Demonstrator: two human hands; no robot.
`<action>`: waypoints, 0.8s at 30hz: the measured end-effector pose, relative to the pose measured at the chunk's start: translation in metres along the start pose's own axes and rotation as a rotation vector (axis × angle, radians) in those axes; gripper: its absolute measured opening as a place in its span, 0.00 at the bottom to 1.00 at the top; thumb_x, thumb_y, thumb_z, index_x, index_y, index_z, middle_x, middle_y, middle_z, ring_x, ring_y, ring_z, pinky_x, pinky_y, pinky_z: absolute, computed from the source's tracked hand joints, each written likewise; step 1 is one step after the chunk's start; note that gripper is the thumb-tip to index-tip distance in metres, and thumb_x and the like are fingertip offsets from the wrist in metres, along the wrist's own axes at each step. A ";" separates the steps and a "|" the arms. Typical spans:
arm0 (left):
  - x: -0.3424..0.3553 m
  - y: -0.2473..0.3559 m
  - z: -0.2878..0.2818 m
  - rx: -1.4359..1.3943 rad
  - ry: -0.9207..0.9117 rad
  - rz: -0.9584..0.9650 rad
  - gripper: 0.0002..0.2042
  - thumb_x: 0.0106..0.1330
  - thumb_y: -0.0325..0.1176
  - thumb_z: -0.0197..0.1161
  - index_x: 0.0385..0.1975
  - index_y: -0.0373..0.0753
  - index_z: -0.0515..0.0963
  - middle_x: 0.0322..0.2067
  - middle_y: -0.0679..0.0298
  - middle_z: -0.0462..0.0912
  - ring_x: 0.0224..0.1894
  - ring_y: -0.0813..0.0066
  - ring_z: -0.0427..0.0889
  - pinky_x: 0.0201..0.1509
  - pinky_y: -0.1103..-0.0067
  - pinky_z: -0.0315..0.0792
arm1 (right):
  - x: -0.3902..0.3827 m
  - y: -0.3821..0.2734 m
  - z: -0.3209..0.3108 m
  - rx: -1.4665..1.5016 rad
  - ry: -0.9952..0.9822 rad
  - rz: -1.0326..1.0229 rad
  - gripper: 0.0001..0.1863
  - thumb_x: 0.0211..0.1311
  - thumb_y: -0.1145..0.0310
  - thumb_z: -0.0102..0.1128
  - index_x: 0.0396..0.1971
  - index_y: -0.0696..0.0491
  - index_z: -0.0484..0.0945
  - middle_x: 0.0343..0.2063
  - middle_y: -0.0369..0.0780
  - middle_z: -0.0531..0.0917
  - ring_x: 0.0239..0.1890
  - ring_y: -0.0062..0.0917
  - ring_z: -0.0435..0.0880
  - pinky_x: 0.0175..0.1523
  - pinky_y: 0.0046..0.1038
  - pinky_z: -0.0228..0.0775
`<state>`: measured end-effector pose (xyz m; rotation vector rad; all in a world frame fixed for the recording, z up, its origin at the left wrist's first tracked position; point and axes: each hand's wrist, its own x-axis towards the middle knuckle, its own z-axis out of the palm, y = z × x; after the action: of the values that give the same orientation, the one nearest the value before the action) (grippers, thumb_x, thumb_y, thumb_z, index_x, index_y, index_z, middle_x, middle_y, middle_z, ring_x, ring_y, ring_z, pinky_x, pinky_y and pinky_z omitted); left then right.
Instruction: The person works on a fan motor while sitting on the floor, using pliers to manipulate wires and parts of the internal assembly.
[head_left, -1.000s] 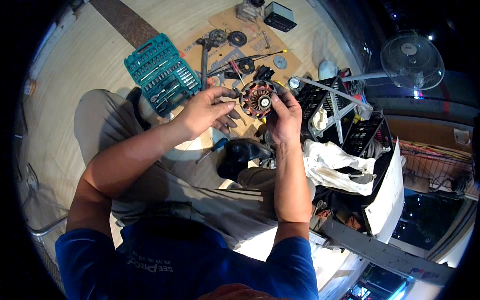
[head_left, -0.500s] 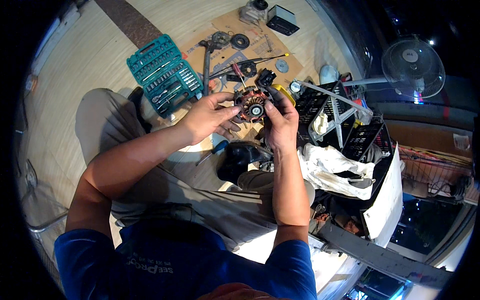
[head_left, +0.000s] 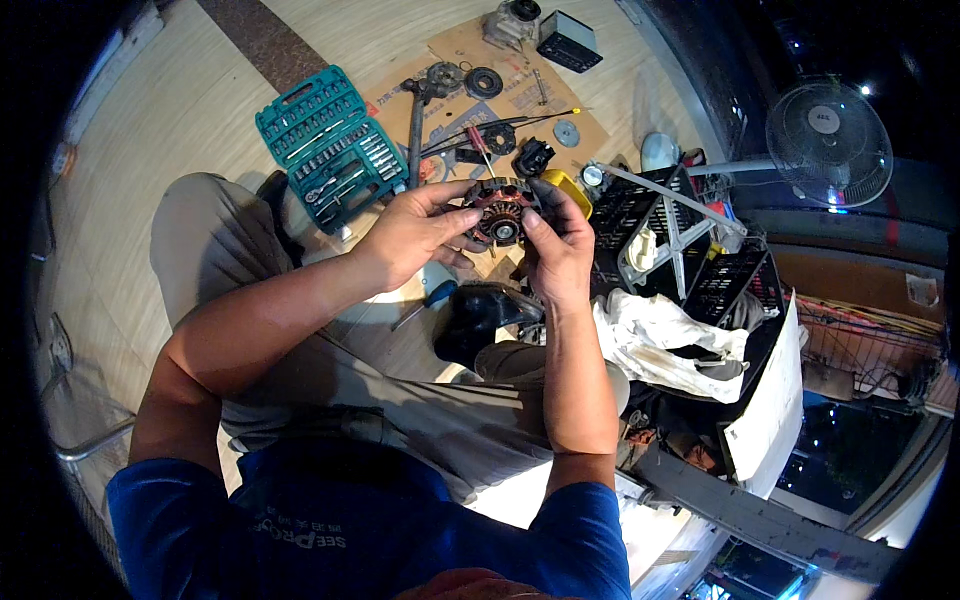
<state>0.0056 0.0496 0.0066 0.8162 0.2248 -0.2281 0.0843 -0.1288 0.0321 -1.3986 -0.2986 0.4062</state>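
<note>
Between my two hands is a round motor core with copper windings [head_left: 497, 207], dark at its rim, with a shiny round bearing at its centre. My left hand [head_left: 420, 230] is closed on its left side, the thumb on the near face. On the opposite side my right hand [head_left: 560, 245] grips the edge, thumb on the front and fingers curled behind. Just beyond the core, a red-handled screwdriver [head_left: 478, 140] and a black moulded part [head_left: 534, 157] lie on a cardboard sheet [head_left: 590, 130].
An opened green socket set [head_left: 330, 150] lies at the far left. A hammer [head_left: 416, 130] and dark ring-shaped parts [head_left: 483, 82] are on the cardboard. To the right are black crates [head_left: 615, 215], a white cloth [head_left: 670, 340] and a fan [head_left: 828, 145]. A blue-handled screwdriver [head_left: 438, 294] lies near my leg.
The motor core has tipped in my hands, so more of its upper rim shows and its bearing sits slightly lower and farther left. Both hands keep their hold.
</note>
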 end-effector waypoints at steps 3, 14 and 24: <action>0.000 -0.003 -0.006 -0.030 -0.008 0.014 0.19 0.69 0.30 0.57 0.59 0.37 0.68 0.42 0.61 0.81 0.38 0.73 0.84 0.35 0.78 0.82 | 0.000 -0.003 0.004 -0.047 -0.008 0.029 0.18 0.61 0.78 0.58 0.52 0.63 0.73 0.45 0.40 0.80 0.46 0.22 0.78 0.53 0.22 0.69; 0.002 -0.002 -0.008 -0.053 0.004 0.012 0.17 0.71 0.31 0.53 0.57 0.34 0.68 0.41 0.58 0.81 0.35 0.72 0.84 0.38 0.76 0.82 | 0.003 -0.009 -0.003 0.190 -0.095 0.111 0.18 0.65 0.74 0.53 0.53 0.65 0.72 0.47 0.42 0.80 0.48 0.23 0.78 0.56 0.24 0.67; -0.001 0.001 -0.005 -0.004 -0.053 0.031 0.17 0.73 0.33 0.50 0.58 0.34 0.67 0.41 0.59 0.81 0.37 0.74 0.83 0.42 0.77 0.80 | 0.001 -0.009 -0.003 0.071 -0.043 0.127 0.19 0.64 0.72 0.56 0.52 0.65 0.72 0.44 0.43 0.80 0.45 0.24 0.79 0.53 0.24 0.69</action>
<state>0.0045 0.0541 0.0037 0.8080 0.1626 -0.2198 0.0880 -0.1323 0.0404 -1.3441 -0.2291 0.5473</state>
